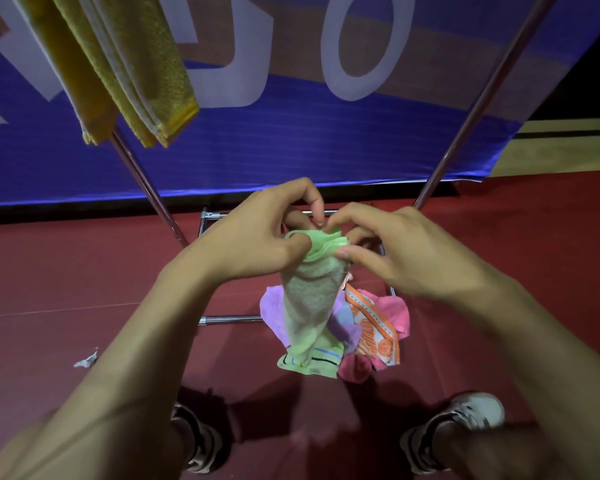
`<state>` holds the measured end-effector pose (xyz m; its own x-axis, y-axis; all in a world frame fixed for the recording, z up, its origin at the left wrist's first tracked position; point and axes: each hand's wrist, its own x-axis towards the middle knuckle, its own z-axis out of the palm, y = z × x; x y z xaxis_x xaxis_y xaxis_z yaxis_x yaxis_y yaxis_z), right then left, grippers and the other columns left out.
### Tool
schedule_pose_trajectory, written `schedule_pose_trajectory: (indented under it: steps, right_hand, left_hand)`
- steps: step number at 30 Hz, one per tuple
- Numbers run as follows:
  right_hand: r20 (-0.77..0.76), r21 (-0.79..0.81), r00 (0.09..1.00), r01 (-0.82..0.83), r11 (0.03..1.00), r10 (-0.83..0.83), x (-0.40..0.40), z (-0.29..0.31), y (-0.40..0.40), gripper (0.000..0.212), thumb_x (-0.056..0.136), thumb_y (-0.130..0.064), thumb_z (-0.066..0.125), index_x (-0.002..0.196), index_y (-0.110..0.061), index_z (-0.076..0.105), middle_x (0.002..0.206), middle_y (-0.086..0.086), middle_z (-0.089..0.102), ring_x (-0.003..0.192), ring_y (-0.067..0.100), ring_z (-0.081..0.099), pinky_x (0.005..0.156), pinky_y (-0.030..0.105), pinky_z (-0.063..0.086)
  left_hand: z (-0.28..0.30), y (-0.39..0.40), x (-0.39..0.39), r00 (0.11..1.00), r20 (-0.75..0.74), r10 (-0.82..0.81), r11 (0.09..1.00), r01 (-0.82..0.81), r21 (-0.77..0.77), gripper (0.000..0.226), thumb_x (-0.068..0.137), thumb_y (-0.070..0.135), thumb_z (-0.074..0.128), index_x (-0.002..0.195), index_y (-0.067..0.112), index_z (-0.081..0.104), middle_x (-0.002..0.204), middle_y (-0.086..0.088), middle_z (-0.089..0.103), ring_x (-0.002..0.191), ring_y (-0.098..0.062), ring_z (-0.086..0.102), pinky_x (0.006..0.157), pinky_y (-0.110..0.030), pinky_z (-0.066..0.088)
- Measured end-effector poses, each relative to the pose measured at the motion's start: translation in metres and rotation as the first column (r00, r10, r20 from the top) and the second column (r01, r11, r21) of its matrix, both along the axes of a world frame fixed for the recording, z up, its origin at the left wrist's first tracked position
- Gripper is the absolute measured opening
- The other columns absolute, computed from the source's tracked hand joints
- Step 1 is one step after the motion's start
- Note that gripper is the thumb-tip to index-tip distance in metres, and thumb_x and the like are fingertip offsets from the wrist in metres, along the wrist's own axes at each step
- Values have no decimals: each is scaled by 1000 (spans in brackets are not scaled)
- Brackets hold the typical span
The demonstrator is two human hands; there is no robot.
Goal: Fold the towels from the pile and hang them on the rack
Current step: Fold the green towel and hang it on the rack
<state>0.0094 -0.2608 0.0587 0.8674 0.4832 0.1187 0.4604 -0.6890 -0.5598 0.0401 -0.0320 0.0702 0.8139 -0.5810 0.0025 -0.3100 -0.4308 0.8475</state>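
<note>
Pale green terry cloth: a small towel hangs at the centre of the view, pinched at its gathered top edge by both hands. The left hand grips the layers from nine o'clock, the right hand from three o'clock, thumbs and fingertips curled onto the folded edges. The towel droops in a narrow twist, its striped hem at six o'clock. Beneath it a pile of pink, lilac and orange cloths lies on the red floor. At eleven o'clock, yellow towels hang on the metal rack.
</note>
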Motion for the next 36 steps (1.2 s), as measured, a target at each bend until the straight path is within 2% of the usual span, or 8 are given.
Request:
schedule_pose_trajectory:
  steps: [2,12,15,18,25,28,31,36]
  right_hand:
    - [-7,43,1000,3,999,-2,1,-1,0,24,95,-27,71,117,-29,60,87,-9,77,81,14,73,75,34,53]
    - [9,13,1000,22,1000,-23,7,-1,-7,12,96,-26,71,105,-21,65,82,-15,76,76,7,71,70,19,51]
    - [91,48,992,85,995,-89,9,4,-12,12,95,-24,72,105,-18,67,80,-12,75,75,8,68,67,5,41]
    - [115,48,986,119,992,-124,11,5,-16,14,95,-22,73,105,-15,67,79,-10,74,75,11,66,65,3,38]
    - [181,145,969,140,979,-165,15,24,-20,15,100,-26,65,106,-15,59,98,-5,72,88,5,68,76,10,47]
    - [112,368,975,141,919,-195,15,42,-15,11,103,-23,60,107,-15,54,118,-8,73,105,6,71,90,37,59]
    - [140,411,964,152,899,-226,13,60,-7,12,104,-26,58,106,-15,54,80,2,70,75,23,65,75,48,54]
    - [340,371,900,137,918,-272,-3,105,5,18,103,-28,61,105,-11,58,63,-1,60,61,14,49,67,23,42]
  left_hand:
    - [-1,1,1,1000,3,1,1000,-1,-6,32,76,-1,52,100,20,56,79,-4,75,66,-39,50,59,-45,46]
    - [-4,0,-1,997,66,-26,996,20,91,26,80,0,60,89,24,65,71,4,67,52,-5,44,54,-20,39]
    - [-2,3,-2,984,180,-15,989,-11,145,6,91,18,70,91,23,68,77,4,69,56,0,55,56,-10,36]
    - [-4,6,-1,957,288,15,981,-70,180,23,88,41,78,89,21,68,76,10,67,58,6,55,57,-9,38]
    - [12,-5,-3,808,537,242,970,-210,-121,20,93,30,75,92,12,66,80,9,68,76,-10,69,74,-33,56]
    - [30,-12,-3,795,513,323,940,-205,-274,18,94,22,74,96,9,62,86,9,67,79,-8,68,78,-27,55]
    - [47,-15,-6,832,432,349,897,-163,-410,19,95,15,73,101,15,55,88,1,68,80,-24,71,77,-33,56]
    - [82,-8,-19,794,459,399,860,-150,-488,21,96,10,70,111,16,56,100,-10,71,88,-38,71,80,-41,59]
